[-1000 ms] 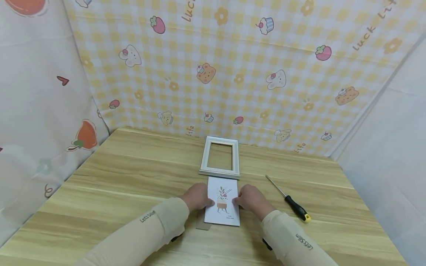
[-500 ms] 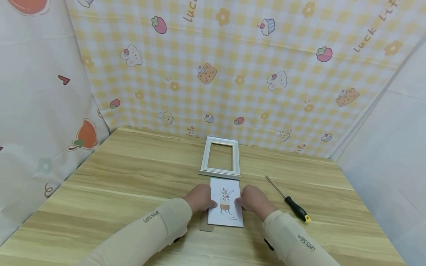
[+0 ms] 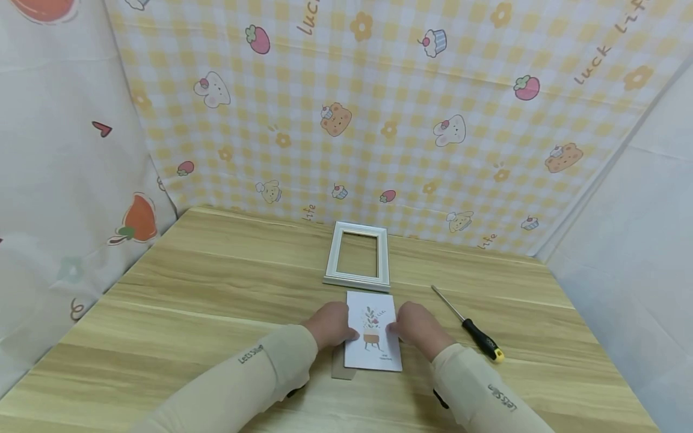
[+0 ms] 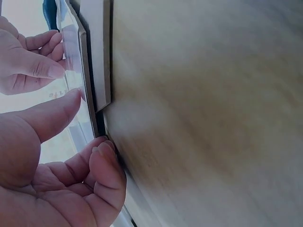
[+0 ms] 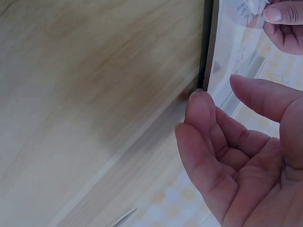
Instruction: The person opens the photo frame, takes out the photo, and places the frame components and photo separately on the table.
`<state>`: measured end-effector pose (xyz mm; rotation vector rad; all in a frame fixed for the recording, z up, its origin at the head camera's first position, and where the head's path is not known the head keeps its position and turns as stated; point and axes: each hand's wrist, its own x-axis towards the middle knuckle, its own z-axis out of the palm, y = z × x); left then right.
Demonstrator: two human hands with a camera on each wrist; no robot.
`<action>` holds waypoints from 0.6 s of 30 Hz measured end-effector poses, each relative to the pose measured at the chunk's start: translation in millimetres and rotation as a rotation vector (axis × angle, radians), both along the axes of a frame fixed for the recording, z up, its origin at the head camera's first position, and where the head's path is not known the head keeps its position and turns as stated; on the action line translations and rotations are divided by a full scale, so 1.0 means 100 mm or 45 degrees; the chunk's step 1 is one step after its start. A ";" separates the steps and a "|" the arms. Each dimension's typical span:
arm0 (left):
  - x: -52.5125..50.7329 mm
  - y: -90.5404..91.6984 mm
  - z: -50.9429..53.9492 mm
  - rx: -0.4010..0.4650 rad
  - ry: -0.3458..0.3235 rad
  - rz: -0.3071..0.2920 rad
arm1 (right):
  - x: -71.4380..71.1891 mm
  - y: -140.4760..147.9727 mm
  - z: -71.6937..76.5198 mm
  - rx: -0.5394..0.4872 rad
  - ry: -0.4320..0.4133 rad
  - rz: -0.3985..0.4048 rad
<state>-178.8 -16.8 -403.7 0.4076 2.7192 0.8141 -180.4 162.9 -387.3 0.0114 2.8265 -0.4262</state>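
Note:
A white picture card (image 3: 373, 355) printed with a potted plant lies on a thin backing board (image 4: 90, 90), level and just above the table. Its face looks glossy in the wrist views. My left hand (image 3: 331, 325) pinches the left edge, thumb on the face and fingers at the underside. At the right edge, my right hand (image 3: 419, 328) holds the card and board with thumb above and fingers beneath. A brown stand flap (image 3: 341, 367) sticks out from under the lower left. Beyond the card's top edge lies a silver-white picture frame (image 3: 357, 280) with an open middle.
To the right of my right hand lies a screwdriver (image 3: 476, 334) with a black and yellow handle. The wooden table (image 3: 216, 264) ends at a yellow checked cloth (image 3: 357, 162) behind, with pale cloth walls at both sides.
Both hands have shifted the picture card and its board slightly to the right and toward me. The top edge now sits a little below the frame. Frame and screwdriver have stayed put.

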 end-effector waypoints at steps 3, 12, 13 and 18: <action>0.00 0.01 -0.01 0.014 -0.002 0.006 | 0.00 0.02 0.01 0.020 0.003 0.003; 0.00 0.03 0.02 0.022 -0.008 0.008 | 0.00 0.03 0.06 0.063 0.012 0.030; 0.00 0.03 0.02 0.021 -0.008 0.009 | 0.01 0.03 0.06 0.062 0.012 0.030; 0.00 0.04 0.00 0.015 -0.013 0.019 | 0.02 0.05 0.06 0.038 0.041 0.033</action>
